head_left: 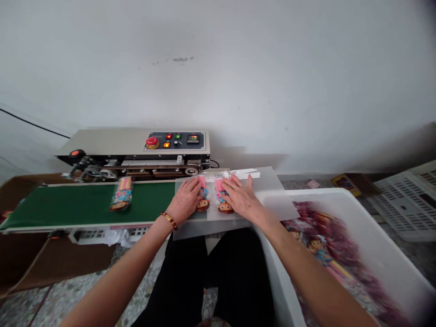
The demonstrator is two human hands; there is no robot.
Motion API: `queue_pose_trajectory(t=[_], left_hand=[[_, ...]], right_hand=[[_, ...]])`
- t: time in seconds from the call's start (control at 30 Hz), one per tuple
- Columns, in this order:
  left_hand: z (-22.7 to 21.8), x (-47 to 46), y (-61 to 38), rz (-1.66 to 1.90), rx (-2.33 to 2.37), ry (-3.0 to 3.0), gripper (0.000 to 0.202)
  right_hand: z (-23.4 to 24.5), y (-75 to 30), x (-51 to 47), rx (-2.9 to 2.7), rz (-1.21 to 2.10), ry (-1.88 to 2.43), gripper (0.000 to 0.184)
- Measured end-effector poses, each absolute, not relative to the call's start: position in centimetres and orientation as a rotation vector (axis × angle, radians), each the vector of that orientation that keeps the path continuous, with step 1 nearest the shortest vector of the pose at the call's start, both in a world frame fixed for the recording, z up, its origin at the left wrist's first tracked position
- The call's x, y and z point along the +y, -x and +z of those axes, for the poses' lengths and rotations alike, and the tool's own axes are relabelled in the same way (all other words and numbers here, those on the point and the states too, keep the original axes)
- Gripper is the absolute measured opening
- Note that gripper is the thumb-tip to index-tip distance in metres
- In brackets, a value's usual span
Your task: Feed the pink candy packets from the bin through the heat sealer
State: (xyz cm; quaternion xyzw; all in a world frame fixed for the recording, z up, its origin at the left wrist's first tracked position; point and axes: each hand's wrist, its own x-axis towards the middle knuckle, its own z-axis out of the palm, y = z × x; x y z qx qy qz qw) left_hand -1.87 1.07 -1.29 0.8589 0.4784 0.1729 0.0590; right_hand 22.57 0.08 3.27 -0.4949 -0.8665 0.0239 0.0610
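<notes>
Two small clear packets lie side by side at the frame's centre: the left packet (pixel 203 198) and the right packet (pixel 223 200), each holding pink sticks above a cartoon face, flat, partly covered by hands.

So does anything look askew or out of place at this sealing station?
Nothing stands out. The left hand and right hand each press a packet flat on the clear sheet; a third packet lies slightly tilted on the green belt. The white tub of packets shows no spill.
</notes>
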Motion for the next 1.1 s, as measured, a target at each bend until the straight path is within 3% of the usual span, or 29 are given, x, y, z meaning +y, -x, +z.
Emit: queue_pose_trajectory(t=[0.3,0.43,0.67,0.9,1.1], left_hand=[[-0.5,1.5,12.1,0.396,1.709,-2.542,0.036],[-0.1,0.9,7.6,0.585,1.677,-2.584,0.034],[-2.0,0.8,0.5,0.613,1.357,-2.602,0.049],[-1.9,1.8,8.8,0.557,1.263,-2.561,0.051],[0.0,1.4,12.2,0.473,1.643,-2.511,0.038]], right_hand=[[3.0,-18.6,1.4,-2.591,0.206,1.447,0.036],[2.8,-17.6,1.7,-2.560,0.192,1.421,0.036],[2.3,-20.0,0.5,-2.568,0.205,1.522,0.045],[1.6,-20.4,0.4,-2.617,0.184,1.577,0.048],[1.9,-19.2,1.2,-2.629,0.173,1.445,0.044]])
